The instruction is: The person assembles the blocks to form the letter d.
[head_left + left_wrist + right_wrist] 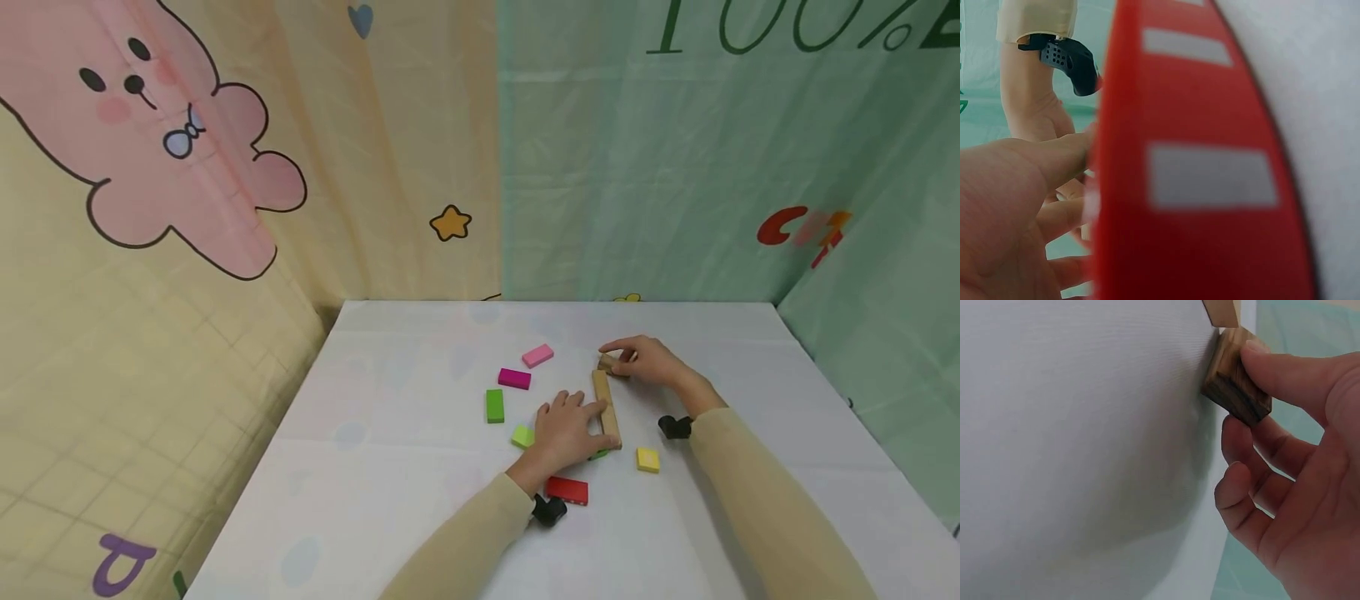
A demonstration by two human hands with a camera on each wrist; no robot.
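In the head view, a light wooden strip (602, 387) lies lengthwise on the table. My left hand (562, 429) is at its left side, fingers spread, with thumb and index fingertips touching the strip. My right hand (651, 363) is at the strip's far end and pinches a short, darker wooden block (1235, 378) between thumb and fingers. In the right wrist view, that block's top corner is close to the pale end of the strip (1222, 311). Part of a green piece (598, 455) shows beneath my left thumb, the rest hidden.
Left of the strip lie pink (537, 356), magenta (514, 379), green (495, 406) and lime (522, 437) blocks. A red block with white marks (567, 491) is by the left wrist and fills much of the left wrist view. A yellow block (648, 460) sits to the right.
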